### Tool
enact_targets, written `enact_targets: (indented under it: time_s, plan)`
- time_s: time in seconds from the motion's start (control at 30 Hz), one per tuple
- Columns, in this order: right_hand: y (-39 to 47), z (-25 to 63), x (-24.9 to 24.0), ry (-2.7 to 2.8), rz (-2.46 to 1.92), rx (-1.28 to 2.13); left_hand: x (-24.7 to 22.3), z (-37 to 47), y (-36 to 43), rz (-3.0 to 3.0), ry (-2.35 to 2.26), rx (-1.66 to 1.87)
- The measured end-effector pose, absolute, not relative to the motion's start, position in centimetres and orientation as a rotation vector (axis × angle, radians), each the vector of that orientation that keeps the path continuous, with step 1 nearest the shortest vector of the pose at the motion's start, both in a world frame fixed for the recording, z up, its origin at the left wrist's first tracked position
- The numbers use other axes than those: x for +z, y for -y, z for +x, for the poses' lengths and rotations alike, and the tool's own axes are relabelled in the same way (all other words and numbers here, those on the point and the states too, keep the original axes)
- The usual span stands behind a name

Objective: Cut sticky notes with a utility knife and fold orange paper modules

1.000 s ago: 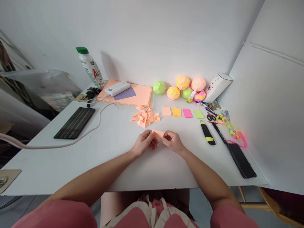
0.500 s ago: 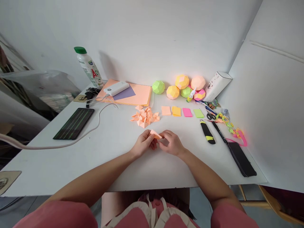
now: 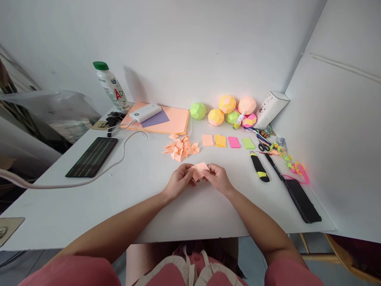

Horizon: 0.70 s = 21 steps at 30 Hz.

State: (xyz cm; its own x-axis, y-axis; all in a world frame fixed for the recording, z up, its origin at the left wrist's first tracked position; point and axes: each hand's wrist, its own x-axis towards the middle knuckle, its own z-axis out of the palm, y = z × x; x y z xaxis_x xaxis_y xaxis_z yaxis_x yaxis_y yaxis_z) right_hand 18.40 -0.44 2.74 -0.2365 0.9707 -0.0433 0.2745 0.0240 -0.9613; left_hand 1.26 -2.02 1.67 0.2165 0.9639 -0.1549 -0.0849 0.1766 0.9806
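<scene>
A small peach sheet of paper (image 3: 199, 171) with a crease down its middle is held above the white table between both hands. My left hand (image 3: 181, 176) pinches its left edge, thumb on top. My right hand (image 3: 218, 176) grips the right side, also with the thumb on top. Just beyond the hands lies a heap of folded peach paper pieces (image 3: 181, 148). To the right of that heap, small square stacks sit in a row: peach (image 3: 207, 140), orange (image 3: 220, 140), pink (image 3: 234, 142) and green (image 3: 248, 143).
Several faceted paper balls (image 3: 227, 104) and a glue bottle (image 3: 238, 120) stand by the wall. A utility knife (image 3: 260, 167), scissors (image 3: 264, 147) and a black case (image 3: 302, 200) lie right. A phone (image 3: 91, 157), a cable, a power bank (image 3: 145, 113) and a bottle (image 3: 111, 87) are left.
The peach paper was folded over and has been opened out between the hands. My right hand has shifted its hold to the paper's right side.
</scene>
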Motion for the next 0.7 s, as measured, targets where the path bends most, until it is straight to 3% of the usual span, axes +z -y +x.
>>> enact_targets:
  time_s: [0.27, 0.7]
  plan:
    - [0.58, 18.20, 2.65, 1.491, -1.210, 1.427, 2.25, 1.26, 1.87, 1.109, -1.065, 0.912]
    - [0.56, 18.42, 2.41, 1.833, -1.335, 1.258, 1.60, 0.92, 1.34, 1.029, -1.045, 0.957]
